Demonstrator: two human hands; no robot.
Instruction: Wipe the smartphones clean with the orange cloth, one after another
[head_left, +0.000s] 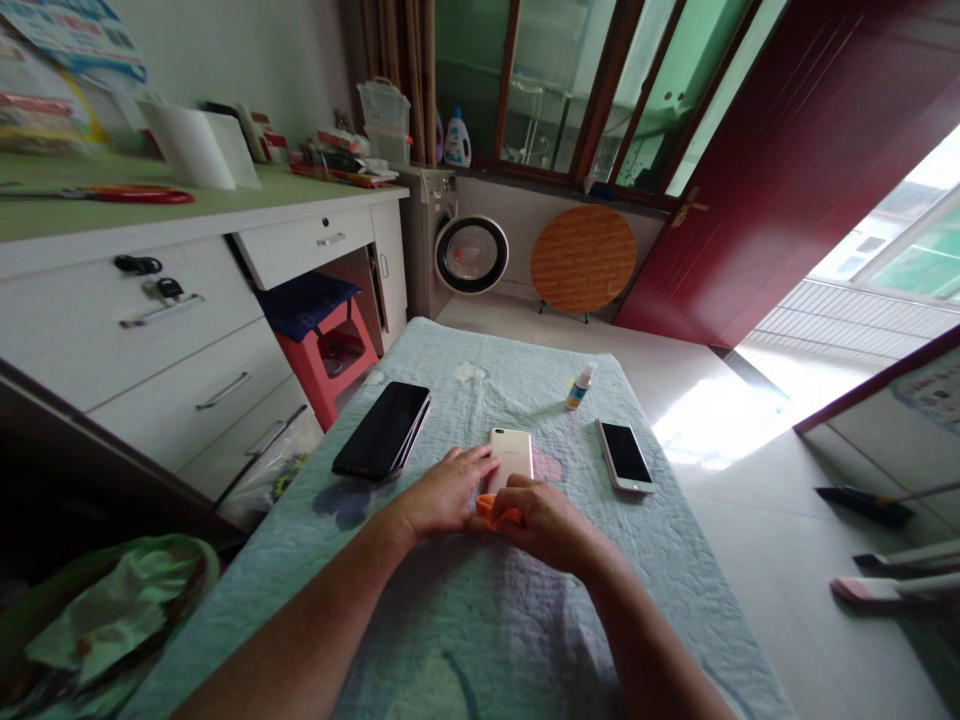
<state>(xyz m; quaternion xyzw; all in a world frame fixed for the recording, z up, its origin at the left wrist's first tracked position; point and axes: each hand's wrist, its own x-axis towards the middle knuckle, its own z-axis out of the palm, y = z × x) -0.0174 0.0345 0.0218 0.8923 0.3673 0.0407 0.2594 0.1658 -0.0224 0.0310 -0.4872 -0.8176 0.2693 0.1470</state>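
Observation:
A gold phone (512,452) lies face down in the middle of the light blue cloth-covered table (450,620). My left hand (444,492) rests flat beside it, fingers stretched out and touching the phone's left edge. My right hand (546,518) is curled just below the phone, pinching a small orange cloth (495,514). A stack of dark phones (383,429) lies to the left. A white phone with a dark screen (625,455) lies to the right. A small spray bottle (580,386) stands behind it.
White drawers (172,340) with keys line the left wall, with a red stool (330,355) tucked under the desk. A washing machine (450,250) and a round wooden tabletop (583,258) stand at the back. A green bag (112,610) sits low left. A red door (787,170) stands open at right.

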